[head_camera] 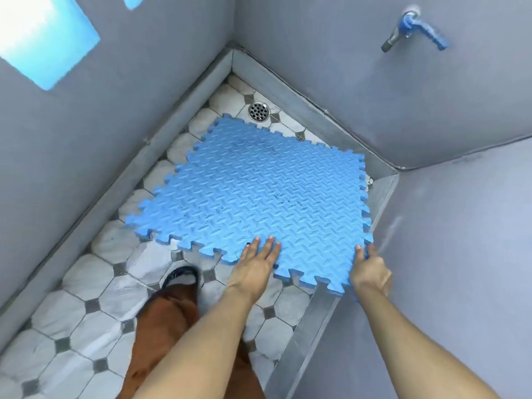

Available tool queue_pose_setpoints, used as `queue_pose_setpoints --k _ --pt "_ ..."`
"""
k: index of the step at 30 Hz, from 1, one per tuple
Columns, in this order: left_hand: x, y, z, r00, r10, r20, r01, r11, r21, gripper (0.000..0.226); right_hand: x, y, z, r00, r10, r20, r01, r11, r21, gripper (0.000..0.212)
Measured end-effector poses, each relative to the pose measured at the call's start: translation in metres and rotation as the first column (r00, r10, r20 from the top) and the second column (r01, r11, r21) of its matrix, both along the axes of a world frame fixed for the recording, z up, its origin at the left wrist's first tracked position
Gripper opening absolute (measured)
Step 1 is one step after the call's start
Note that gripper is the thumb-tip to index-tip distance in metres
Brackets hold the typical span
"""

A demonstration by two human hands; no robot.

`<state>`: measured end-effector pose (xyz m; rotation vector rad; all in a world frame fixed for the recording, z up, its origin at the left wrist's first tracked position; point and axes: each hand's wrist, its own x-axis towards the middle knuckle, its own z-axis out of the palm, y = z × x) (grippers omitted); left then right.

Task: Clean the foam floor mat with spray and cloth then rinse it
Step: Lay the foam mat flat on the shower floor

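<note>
Because the foam mat (pixel 253 194) lying just near-side of the floor drain (pixel 258 111) looks light, bendy and probably slippery when wet, its toothed near edge suits gripping: the right hand (pixel 370 269) clamps that corner, while the left hand (pixel 256 262) presses flat, fingers together.

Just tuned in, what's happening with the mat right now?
A person is bending over a blue foam mat on the tiled floor of a wash corner. The left hand lies flat on its near edge; the right hand grips the near right corner. A drain sits beyond the mat, a tap on the wall. No spray or cloth shows.
</note>
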<state>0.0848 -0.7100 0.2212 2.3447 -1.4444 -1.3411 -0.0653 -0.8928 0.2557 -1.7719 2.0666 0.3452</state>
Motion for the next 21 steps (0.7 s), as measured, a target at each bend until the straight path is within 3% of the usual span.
queue_pose_setpoints --k 4,6,8,14,19,21 --pt "0.04 -0.025 -0.039 0.991 -0.131 0.031 0.13 0.991 0.033 0.082 -0.004 -0.019 -0.052 0.981 -0.192 0.036 0.193 0.981 -0.016 0.043" --pt "0.064 -0.036 -0.07 0.977 -0.211 0.04 0.208 0.976 0.066 0.07 -0.007 -0.021 -0.088 0.974 -0.223 0.046 0.223 0.975 0.001 0.044" --pt "0.083 -0.038 -0.104 0.969 -0.246 0.036 0.24 0.963 0.122 0.074 -0.018 -0.02 -0.123 0.973 -0.231 0.026 0.23 0.973 0.03 0.045" --pt "0.135 -0.047 -0.208 0.962 -0.236 0.14 0.191 0.942 0.275 0.086 -0.048 0.014 -0.221 0.947 -0.312 0.079 0.305 0.949 0.082 0.052" --pt "0.177 -0.069 -0.284 0.95 -0.186 0.252 0.089 0.931 0.355 0.112 -0.053 0.035 -0.301 0.962 -0.267 0.061 0.252 0.95 0.183 0.098" --pt "0.187 -0.066 -0.311 0.946 -0.177 0.271 0.07 0.929 0.364 0.122 -0.054 0.04 -0.331 0.954 -0.295 0.048 0.28 0.94 0.197 0.107"
